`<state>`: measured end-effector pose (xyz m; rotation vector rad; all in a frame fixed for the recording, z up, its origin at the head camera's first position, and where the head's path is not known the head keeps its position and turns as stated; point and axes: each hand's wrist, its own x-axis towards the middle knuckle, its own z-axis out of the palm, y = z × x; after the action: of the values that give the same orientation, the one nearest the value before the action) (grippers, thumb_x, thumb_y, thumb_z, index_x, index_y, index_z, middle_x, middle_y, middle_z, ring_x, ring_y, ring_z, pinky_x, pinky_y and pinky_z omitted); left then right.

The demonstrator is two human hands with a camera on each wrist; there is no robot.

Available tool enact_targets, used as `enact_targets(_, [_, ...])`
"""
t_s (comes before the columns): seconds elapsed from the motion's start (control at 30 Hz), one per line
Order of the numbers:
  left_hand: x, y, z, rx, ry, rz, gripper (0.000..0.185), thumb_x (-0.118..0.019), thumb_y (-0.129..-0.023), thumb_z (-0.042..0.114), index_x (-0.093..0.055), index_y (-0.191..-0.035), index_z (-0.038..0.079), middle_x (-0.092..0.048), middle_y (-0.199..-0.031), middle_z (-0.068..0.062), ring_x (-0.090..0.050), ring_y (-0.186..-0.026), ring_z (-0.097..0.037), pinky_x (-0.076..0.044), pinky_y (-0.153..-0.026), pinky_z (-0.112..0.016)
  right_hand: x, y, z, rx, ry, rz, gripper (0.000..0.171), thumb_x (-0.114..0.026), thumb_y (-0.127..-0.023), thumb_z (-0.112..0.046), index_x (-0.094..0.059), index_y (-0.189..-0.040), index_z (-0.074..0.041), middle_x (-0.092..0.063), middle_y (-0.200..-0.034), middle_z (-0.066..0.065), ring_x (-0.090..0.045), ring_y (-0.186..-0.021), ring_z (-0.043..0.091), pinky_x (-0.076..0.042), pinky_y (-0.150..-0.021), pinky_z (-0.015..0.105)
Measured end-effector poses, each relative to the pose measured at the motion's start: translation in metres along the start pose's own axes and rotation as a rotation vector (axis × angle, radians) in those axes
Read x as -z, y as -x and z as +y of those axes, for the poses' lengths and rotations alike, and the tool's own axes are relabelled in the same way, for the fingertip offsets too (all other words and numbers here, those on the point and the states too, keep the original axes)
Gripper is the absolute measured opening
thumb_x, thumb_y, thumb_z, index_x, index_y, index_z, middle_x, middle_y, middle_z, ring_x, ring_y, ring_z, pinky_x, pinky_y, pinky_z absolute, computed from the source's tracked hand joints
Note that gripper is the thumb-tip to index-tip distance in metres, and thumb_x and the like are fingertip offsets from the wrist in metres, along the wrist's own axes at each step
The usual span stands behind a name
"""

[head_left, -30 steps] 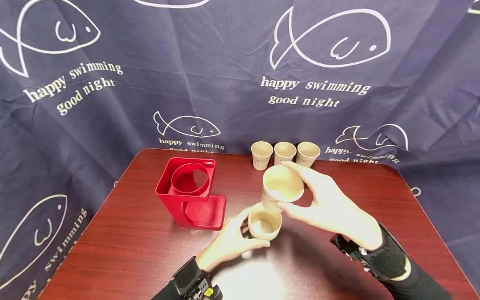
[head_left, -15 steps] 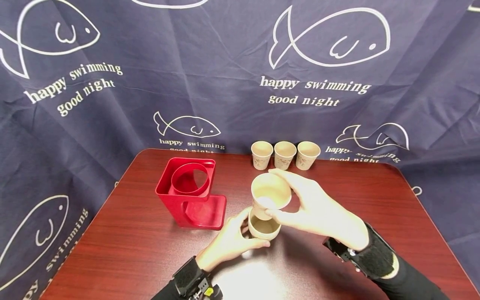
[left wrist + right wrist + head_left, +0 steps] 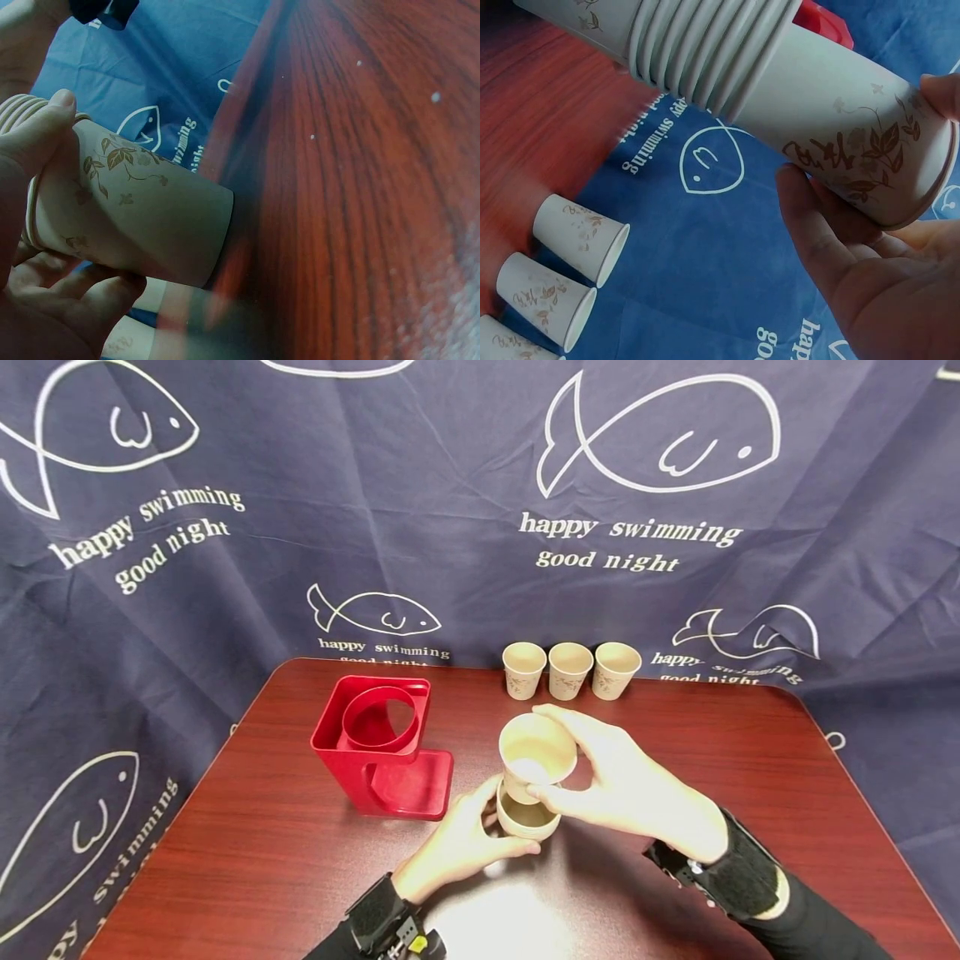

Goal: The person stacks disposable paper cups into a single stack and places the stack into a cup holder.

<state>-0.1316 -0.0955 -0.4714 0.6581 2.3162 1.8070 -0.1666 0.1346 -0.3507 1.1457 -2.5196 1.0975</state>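
The right hand (image 3: 637, 793) pinches a paper cup (image 3: 536, 756) by its rim, thumb on the near side and fingers curved round the far side. The cup's base sits partly inside the stack of cups (image 3: 527, 817) directly below the grip. The right wrist view shows the many ringed rims of that stack, with the held cup poking out of them and a brown leaf print on its side.

The left hand (image 3: 461, 843) wraps the stack from the left, thumb and fingers curled round its wall, and the stack stands on the table (image 3: 675, 893). In the left wrist view the same leaf print runs along the bottom cup's side.

Just left of the gripped cups stands a red cup holder (image 3: 378, 756) with a round opening on top. Beyond the grip, at the table's far edge, three loose cups (image 3: 570, 670) stand upright in a row. Behind them hangs a dark blue cloth (image 3: 225, 568) with white fish outlines and the words "happy swimming good night" printed repeatedly.
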Motion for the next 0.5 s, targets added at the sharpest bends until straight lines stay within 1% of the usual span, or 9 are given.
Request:
enact_targets(0.23, [0.0000, -0.0005, -0.0011, -0.006, 0.012, -0.004, 0.074, -0.092, -0.078, 0.031, -0.053, -0.141, 0.030, -0.068, -0.128, 0.010, -0.068, -0.113, -0.010, -0.053, -0.104, -0.027, -0.0012, 0.0023, -0.0021, 0.003, 0.030, -0.015, 0.077, -0.087, -0.081, -0.033, -0.052, -0.147, -0.013, -0.064, -0.137, -0.005, -0.064, -0.115, 0.009, -0.051, -0.100, 0.025])
enact_targets(0.5, [0.0002, -0.0005, -0.0006, -0.007, -0.003, 0.000, 0.071, -0.092, -0.077, 0.033, -0.055, -0.138, 0.031, -0.069, -0.126, 0.010, -0.069, -0.112, -0.010, -0.053, -0.103, -0.027, -0.0024, 0.0024, -0.0020, 0.027, 0.035, 0.000, 0.075, -0.086, -0.082, -0.036, -0.054, -0.145, -0.012, -0.065, -0.135, -0.004, -0.065, -0.113, 0.009, -0.051, -0.099, 0.023])
